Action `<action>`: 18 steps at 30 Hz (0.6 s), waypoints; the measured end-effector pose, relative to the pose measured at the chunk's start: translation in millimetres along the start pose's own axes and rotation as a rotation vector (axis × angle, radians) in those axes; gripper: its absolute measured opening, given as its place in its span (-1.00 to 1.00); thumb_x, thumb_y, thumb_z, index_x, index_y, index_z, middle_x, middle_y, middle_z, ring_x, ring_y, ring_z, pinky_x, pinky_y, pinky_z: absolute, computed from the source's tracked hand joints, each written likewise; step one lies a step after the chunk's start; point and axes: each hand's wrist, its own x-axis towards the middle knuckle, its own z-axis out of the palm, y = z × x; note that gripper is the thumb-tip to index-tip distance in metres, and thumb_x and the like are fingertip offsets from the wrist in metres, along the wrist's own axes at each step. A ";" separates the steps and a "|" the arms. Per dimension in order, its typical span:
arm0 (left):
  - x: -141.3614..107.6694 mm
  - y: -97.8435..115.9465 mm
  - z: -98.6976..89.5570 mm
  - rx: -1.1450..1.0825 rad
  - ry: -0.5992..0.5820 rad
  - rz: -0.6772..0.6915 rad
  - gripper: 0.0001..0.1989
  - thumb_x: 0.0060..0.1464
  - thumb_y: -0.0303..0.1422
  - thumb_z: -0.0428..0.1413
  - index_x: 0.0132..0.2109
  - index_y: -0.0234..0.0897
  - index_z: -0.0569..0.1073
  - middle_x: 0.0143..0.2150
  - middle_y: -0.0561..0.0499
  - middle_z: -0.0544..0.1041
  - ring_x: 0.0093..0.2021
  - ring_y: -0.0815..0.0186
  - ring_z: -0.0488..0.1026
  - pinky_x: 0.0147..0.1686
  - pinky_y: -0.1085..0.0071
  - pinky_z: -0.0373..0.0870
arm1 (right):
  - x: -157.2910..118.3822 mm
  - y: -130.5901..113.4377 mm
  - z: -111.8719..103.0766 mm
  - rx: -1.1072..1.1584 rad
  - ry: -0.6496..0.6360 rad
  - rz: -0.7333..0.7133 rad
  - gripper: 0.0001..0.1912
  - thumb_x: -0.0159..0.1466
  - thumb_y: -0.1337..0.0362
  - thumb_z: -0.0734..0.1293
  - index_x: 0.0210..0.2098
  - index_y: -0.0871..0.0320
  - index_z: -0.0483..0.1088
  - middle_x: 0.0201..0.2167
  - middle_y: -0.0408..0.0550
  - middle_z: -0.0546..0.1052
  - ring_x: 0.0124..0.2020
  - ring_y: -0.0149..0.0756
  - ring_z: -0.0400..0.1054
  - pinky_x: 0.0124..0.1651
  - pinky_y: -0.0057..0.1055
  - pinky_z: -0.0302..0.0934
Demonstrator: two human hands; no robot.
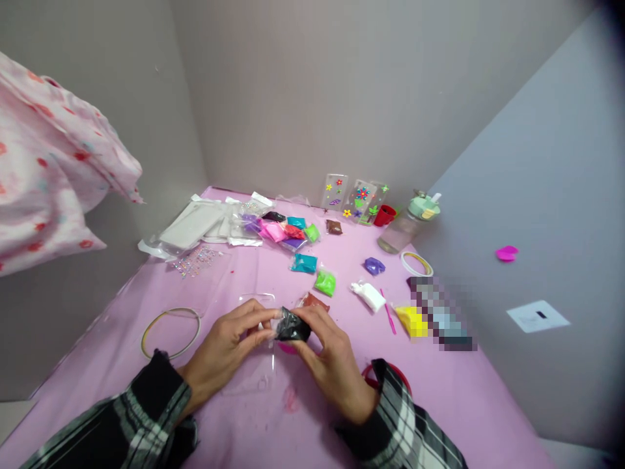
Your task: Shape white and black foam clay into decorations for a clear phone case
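A small clear packet of black clay (293,326) is held between both hands above the pink tabletop. My left hand (234,339) pinches the packet's left edge between thumb and fingers. On its other side, my right hand (332,352) grips the black part with thumb below and fingers on top. Under the hands lies a clear phone case (249,381), partly covered by them. A bit of pink clay (288,348) shows just below the packet, and a reddish-brown packet (315,301) lies right behind it.
Colored clay packets (293,231) and white packages (195,221) lie at the back. Decorated clear cases (361,195) lean on the wall near a bottle (400,228). Rightward are a white glue bottle (370,296), a yellow packet (411,321) and a red ring (403,378).
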 end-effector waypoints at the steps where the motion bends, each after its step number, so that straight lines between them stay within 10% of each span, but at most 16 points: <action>1: 0.2 -1.3 -0.2 0.030 -0.015 0.006 -0.78 0.22 -0.32 0.13 -0.03 -0.16 0.59 -0.21 0.00 0.49 -0.18 0.24 0.44 -0.13 0.33 0.35 | -0.6 0.7 0.4 0.001 0.001 -0.005 -0.60 0.34 0.46 0.36 0.13 0.07 0.34 -0.07 0.01 0.49 -0.03 -0.20 0.40 0.03 -0.28 0.34; 10: 3.2 3.5 1.0 0.170 -0.076 0.131 -0.89 0.15 -0.49 0.11 -0.25 -0.21 0.51 -0.32 0.09 0.41 -0.32 0.36 0.40 -0.29 0.46 0.34 | -2.9 -1.9 3.2 0.095 -0.040 0.031 -0.63 0.30 0.52 0.37 0.05 0.10 0.40 -0.13 -0.03 0.49 -0.09 -0.24 0.40 -0.05 -0.35 0.31; 18: -0.8 3.0 5.1 0.238 0.131 0.268 -0.82 0.09 -0.63 0.09 -0.31 -0.24 0.41 -0.33 0.09 0.37 -0.27 0.33 0.36 -0.22 0.42 0.29 | 1.0 -6.0 0.5 0.111 -0.045 0.056 -0.63 0.29 0.52 0.39 0.04 0.09 0.40 -0.11 -0.04 0.50 -0.08 -0.26 0.39 -0.02 -0.36 0.29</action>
